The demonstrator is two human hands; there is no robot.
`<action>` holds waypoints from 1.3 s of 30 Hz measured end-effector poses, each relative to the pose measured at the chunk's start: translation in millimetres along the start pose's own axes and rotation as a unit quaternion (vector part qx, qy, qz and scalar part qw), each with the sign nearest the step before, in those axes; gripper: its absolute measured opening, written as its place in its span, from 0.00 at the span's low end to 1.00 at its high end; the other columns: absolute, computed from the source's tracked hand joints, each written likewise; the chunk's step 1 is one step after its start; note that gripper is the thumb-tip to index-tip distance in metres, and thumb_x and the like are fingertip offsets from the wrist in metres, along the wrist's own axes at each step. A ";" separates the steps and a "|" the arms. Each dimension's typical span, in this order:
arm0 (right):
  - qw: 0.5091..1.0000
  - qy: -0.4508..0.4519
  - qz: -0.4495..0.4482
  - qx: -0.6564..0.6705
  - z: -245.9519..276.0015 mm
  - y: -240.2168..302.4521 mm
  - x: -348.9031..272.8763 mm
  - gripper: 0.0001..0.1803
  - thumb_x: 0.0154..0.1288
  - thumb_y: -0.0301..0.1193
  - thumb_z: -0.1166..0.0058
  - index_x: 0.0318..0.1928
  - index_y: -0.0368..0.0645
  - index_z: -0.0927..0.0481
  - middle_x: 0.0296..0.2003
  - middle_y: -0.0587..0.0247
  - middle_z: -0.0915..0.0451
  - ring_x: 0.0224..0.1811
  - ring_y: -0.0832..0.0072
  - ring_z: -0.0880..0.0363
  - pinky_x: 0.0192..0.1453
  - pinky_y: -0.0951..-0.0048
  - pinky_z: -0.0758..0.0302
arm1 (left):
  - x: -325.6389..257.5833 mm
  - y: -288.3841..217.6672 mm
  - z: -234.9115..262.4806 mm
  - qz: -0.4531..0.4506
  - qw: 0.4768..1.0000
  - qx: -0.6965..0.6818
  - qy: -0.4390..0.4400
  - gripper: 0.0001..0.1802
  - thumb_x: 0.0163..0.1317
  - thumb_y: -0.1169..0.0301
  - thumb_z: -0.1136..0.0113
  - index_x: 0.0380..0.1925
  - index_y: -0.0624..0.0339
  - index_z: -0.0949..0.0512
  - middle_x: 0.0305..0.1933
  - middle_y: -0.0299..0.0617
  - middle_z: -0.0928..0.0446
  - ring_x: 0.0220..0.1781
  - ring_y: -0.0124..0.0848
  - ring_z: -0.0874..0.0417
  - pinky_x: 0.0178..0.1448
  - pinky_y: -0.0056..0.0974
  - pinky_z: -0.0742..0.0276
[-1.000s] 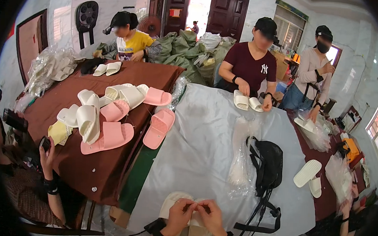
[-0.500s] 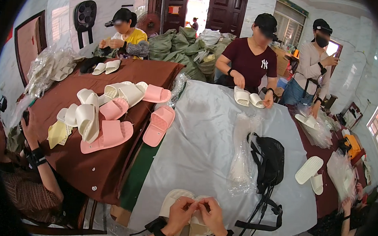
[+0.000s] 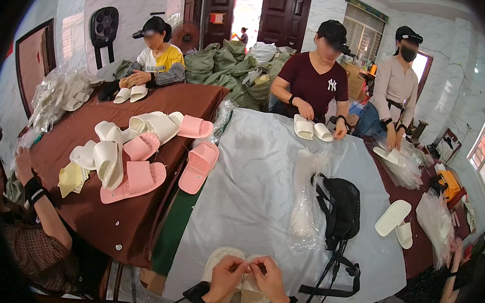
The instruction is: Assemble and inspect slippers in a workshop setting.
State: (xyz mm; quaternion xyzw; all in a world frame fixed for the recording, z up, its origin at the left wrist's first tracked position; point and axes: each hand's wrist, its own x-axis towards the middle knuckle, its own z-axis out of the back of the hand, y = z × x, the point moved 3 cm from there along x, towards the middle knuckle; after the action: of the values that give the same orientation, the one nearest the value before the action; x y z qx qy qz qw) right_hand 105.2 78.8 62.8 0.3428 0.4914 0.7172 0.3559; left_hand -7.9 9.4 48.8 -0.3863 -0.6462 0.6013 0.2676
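Grey cloth [image 3: 234, 195]; both hands [image 3: 226, 275] [image 3: 266, 277] still pinched, contents unclear; masked co-worker's hand [image 3: 400, 137] now lowered

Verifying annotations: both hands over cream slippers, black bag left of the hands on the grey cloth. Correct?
Wrong side: the head view shows the black bag to the right of the left hand and right hand, on the grey cloth. Rest holds.

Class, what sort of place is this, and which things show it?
Probably a small slipper workshop: loose slippers lie on a brown-covered table, with clear plastic bags nearby and green sacks heaped behind.
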 end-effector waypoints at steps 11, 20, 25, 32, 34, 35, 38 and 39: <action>1.000 0.010 -0.001 0.011 0.7 -1.7 0.1 0.07 0.59 0.26 0.47 0.36 0.36 0.26 0.30 0.59 0.25 0.30 0.73 0.25 0.36 0.75 0.28 | 1.2 3.0 -1.6 -0.035 0.998 0.045 0.034 0.06 0.58 0.75 0.44 0.31 0.67 0.26 0.28 0.39 0.23 0.32 0.25 0.21 0.36 0.26 0.26; 0.999 0.016 -0.021 0.024 0.1 1.9 -0.5 0.05 0.58 0.24 0.47 0.34 0.37 0.26 0.30 0.63 0.27 0.30 0.78 0.28 0.35 0.79 0.30 | 1.7 6.5 -0.9 -0.039 0.999 0.002 0.035 0.04 0.57 0.75 0.43 0.30 0.66 0.25 0.30 0.37 0.25 0.31 0.23 0.21 0.35 0.25 0.27; 1.000 0.011 -0.015 0.011 -1.2 -1.4 0.0 0.05 0.57 0.23 0.47 0.34 0.37 0.26 0.30 0.63 0.27 0.30 0.77 0.28 0.35 0.78 0.30 | 2.5 8.0 0.0 -0.030 0.999 -0.023 0.002 0.04 0.56 0.76 0.43 0.30 0.67 0.25 0.29 0.37 0.24 0.30 0.23 0.21 0.35 0.25 0.27; 0.999 0.019 0.010 -0.037 -1.5 -5.2 -0.6 0.05 0.56 0.23 0.46 0.34 0.37 0.27 0.30 0.62 0.27 0.31 0.77 0.27 0.34 0.78 0.29 | 3.5 0.9 0.8 0.001 0.998 0.034 0.056 0.07 0.56 0.73 0.42 0.29 0.67 0.24 0.27 0.38 0.24 0.29 0.23 0.22 0.34 0.26 0.27; 1.000 0.007 0.000 -0.030 -3.0 -5.0 -4.2 0.06 0.56 0.23 0.46 0.35 0.38 0.26 0.30 0.62 0.27 0.30 0.77 0.27 0.34 0.78 0.29 | 2.3 -0.4 0.8 0.001 0.997 0.052 0.057 0.07 0.56 0.73 0.42 0.29 0.67 0.24 0.27 0.38 0.24 0.29 0.23 0.22 0.34 0.26 0.27; 1.000 -0.006 -0.011 -0.022 -2.8 -5.9 -4.7 0.06 0.56 0.23 0.46 0.35 0.38 0.26 0.30 0.62 0.26 0.30 0.77 0.26 0.34 0.77 0.29 | 2.7 -1.4 0.4 0.002 0.996 0.070 0.058 0.08 0.56 0.72 0.42 0.28 0.68 0.24 0.26 0.38 0.24 0.29 0.22 0.22 0.34 0.26 0.27; 0.999 0.004 0.021 -0.048 -1.1 -4.0 -3.9 0.06 0.56 0.23 0.46 0.35 0.38 0.26 0.30 0.62 0.26 0.29 0.76 0.26 0.34 0.76 0.29 | 3.0 -5.5 -0.9 0.013 0.996 0.059 0.072 0.07 0.57 0.72 0.43 0.29 0.68 0.25 0.26 0.38 0.23 0.29 0.22 0.22 0.34 0.26 0.28; 0.999 0.002 0.022 -0.049 -1.1 -3.0 -3.8 0.06 0.56 0.23 0.46 0.35 0.38 0.26 0.30 0.62 0.26 0.29 0.76 0.26 0.34 0.76 0.29 | 2.5 -9.2 -1.6 0.012 0.995 0.059 0.074 0.07 0.57 0.72 0.43 0.29 0.68 0.25 0.26 0.38 0.23 0.29 0.22 0.22 0.34 0.26 0.28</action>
State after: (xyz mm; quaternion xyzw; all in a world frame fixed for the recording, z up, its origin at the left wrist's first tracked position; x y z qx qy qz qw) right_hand 106.8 75.9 59.1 0.3341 0.4484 0.7488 0.3558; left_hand -9.7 12.5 57.7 -0.4208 -0.5837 0.6113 0.3296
